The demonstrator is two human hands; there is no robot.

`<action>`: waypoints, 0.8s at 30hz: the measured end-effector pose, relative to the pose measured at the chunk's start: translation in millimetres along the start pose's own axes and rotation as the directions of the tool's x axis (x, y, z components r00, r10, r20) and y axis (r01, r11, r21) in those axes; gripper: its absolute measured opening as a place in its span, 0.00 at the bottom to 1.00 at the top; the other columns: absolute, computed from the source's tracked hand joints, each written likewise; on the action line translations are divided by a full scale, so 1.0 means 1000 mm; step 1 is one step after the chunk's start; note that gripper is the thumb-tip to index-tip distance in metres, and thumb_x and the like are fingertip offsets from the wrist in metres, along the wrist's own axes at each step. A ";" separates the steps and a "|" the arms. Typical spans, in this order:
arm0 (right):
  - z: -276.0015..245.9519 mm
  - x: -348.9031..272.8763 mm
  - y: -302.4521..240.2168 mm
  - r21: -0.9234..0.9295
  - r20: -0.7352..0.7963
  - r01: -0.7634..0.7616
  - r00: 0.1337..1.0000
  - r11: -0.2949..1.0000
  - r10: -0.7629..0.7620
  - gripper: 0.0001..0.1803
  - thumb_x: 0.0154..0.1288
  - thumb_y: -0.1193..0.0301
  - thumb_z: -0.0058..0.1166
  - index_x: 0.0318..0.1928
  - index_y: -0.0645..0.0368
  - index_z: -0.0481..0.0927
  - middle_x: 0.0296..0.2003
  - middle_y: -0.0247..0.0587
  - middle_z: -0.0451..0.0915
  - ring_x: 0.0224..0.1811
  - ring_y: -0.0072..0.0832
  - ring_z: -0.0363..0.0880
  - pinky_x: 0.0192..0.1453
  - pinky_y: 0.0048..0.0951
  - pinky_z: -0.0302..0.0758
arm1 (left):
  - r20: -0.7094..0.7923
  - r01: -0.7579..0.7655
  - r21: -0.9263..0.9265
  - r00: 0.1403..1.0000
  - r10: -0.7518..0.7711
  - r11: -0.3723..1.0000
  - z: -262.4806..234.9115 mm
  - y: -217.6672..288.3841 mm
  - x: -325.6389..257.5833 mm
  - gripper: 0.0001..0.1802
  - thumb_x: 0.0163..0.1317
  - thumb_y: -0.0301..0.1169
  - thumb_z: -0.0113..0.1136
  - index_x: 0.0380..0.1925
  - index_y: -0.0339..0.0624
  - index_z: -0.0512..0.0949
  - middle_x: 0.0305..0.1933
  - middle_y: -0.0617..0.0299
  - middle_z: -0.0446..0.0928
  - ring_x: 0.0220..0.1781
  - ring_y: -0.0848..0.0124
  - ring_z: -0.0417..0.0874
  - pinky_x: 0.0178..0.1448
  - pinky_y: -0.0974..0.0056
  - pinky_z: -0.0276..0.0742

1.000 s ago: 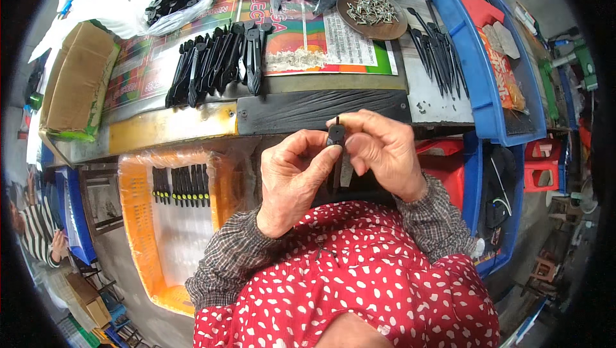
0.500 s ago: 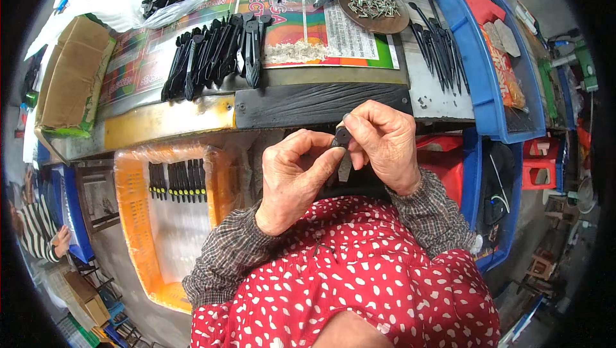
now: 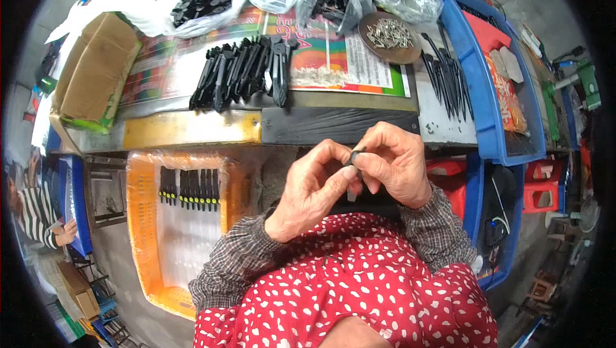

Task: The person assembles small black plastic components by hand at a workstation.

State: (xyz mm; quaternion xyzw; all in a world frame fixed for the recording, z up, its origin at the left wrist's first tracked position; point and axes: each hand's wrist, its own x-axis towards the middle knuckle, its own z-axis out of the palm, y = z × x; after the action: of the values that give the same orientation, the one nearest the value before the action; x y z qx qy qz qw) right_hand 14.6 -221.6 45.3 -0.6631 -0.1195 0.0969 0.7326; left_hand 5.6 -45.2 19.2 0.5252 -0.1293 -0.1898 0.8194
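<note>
A small black round plastic part (image 3: 355, 156) is pinched between both my hands in front of the bench edge. My left hand (image 3: 311, 191) grips it with thumb and forefinger from the left. From the other side, my right hand (image 3: 399, 167) holds it with closed fingertips, which hide much of it. Beyond the hands, a row of long black plastic pieces (image 3: 240, 73) lies on the bench. A brown round dish (image 3: 410, 54) holds many small silvery metal pins (image 3: 389, 32). Thin pointed black rods (image 3: 447, 85) lie to the right of it.
Clear plastic bags with black discs (image 3: 204, 2) line the bench's far side. A blue tray (image 3: 491, 131) stands at right, a cardboard box (image 3: 93, 69) at left. Below left, an orange crate (image 3: 142, 245) holds black pieces with yellow ends (image 3: 200, 189). Another person's striped sleeve (image 3: 40, 219) shows far left.
The whole view has shifted, so the bench sits lower and more bags show. The black part has turned from showing its round face to a more edge-on view, still between my fingers.
</note>
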 end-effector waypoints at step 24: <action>0.042 0.044 -0.027 -0.256 0.198 0.093 0.979 0.962 -0.042 0.08 0.66 0.73 0.60 0.34 0.65 0.76 0.22 0.28 0.77 0.20 0.09 0.69 0.20 0.16 0.64 | -0.180 -0.089 0.034 0.979 0.093 0.995 -0.030 0.037 -0.030 0.05 0.68 0.26 0.57 0.41 0.36 0.76 0.30 0.62 0.81 0.22 0.83 0.72 0.22 0.79 0.62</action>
State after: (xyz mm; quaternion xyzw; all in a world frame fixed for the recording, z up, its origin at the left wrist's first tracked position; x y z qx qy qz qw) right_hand 43.2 -171.0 77.7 -0.7377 -0.2236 0.1181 0.6260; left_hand -2.9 6.5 39.8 0.5445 -0.0805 -0.1017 0.8287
